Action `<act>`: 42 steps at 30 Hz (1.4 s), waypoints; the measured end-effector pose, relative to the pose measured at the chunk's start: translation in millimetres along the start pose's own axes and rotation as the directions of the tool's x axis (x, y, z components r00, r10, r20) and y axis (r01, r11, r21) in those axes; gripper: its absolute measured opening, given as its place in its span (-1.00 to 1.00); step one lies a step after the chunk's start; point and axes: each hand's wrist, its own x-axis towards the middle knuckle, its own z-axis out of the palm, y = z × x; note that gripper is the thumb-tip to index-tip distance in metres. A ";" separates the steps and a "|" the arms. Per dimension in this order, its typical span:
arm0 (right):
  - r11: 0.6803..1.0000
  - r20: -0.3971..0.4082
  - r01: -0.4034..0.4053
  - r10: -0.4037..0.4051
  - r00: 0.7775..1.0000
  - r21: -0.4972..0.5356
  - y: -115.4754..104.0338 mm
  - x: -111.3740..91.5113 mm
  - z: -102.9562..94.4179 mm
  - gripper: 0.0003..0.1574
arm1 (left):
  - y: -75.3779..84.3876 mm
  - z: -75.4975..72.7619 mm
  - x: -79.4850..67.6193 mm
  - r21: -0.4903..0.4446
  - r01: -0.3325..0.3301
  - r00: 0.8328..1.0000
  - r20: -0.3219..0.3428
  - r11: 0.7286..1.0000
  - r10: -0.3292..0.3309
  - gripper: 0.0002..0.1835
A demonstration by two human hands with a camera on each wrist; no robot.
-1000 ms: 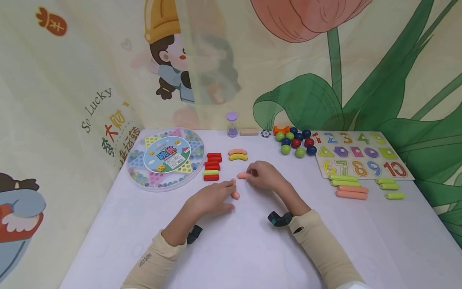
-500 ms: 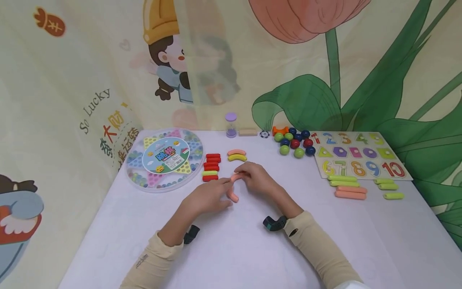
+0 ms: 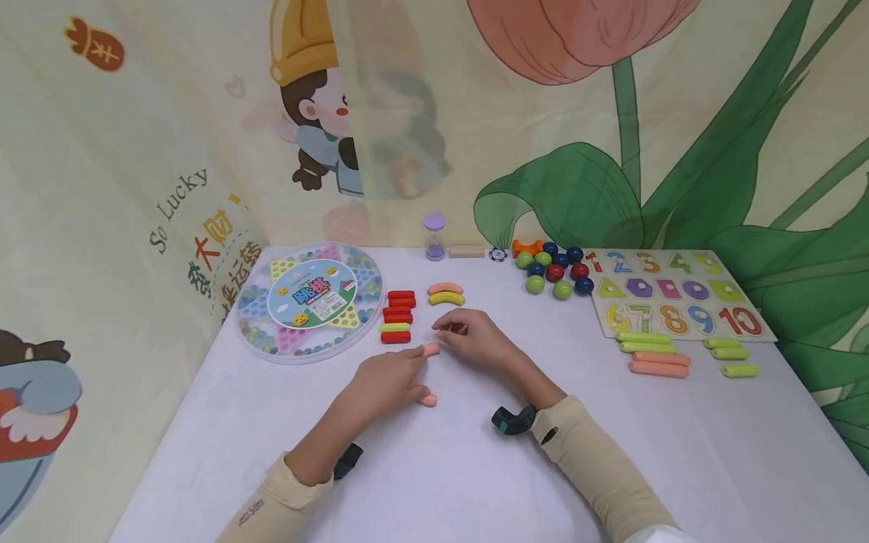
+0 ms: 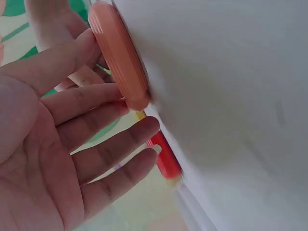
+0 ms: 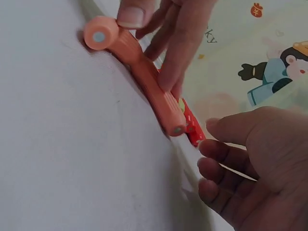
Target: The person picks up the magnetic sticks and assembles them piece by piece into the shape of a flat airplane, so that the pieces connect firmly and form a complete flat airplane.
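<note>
Two curved orange toy rods (image 5: 156,91), ribbed and with round grey ends, meet end to end on the white tabletop. My left hand (image 3: 387,381) lies over them, its thumb and index finger spread along the rods and touching them; in the head view it covers all but two orange tips (image 3: 431,349). In the left wrist view those fingers are mostly straight against one orange rod (image 4: 118,53). My right hand (image 3: 475,335), just to the right, is loosely bent with nothing between thumb and fingers. Its fingertips are close to the upper orange tip.
Red and lime short rods (image 3: 397,313) line up at left beside a round game board (image 3: 244,339). Two curved rods (image 3: 446,298) lie beyond my hands. Coloured balls (image 3: 557,271), a number board (image 3: 600,309), green rods (image 3: 740,371) and long orange rods (image 3: 658,369) are at right.
My right hand has brought an orange rod against the one at my left hand, then let go. My left hand has moved left and nearer me, drawing both rods along.
</note>
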 end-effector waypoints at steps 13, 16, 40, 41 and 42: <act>0.933 0.165 0.096 -0.040 0.986 -0.346 -33.2 52.0 34.7 -0.85 | -17.1 3.5 -25.8 -0.015 -0.015 0.987 -0.159 1.000 0.013 -0.70; 0.929 0.138 0.025 0.029 0.990 -0.369 -37.6 47.8 30.3 -0.88 | -16.1 3.5 -24.5 -0.003 -0.002 0.988 -0.154 1.000 0.002 -0.68; 0.967 0.154 -0.006 0.047 0.987 -0.256 -23.2 8.2 5.6 -0.85 | -18.7 2.8 -13.6 -0.070 -0.016 0.987 -0.159 0.997 0.004 -0.39; 0.962 0.155 -0.002 0.046 0.987 -0.272 -23.6 7.5 6.3 -0.82 | -18.7 2.5 -14.0 -0.071 -0.012 0.988 -0.154 0.997 0.001 -0.39; 0.955 0.157 0.003 0.045 0.987 -0.296 -24.4 6.6 6.1 -0.78 | -18.8 2.1 -14.2 -0.072 -0.008 0.989 -0.150 0.997 -0.003 -0.42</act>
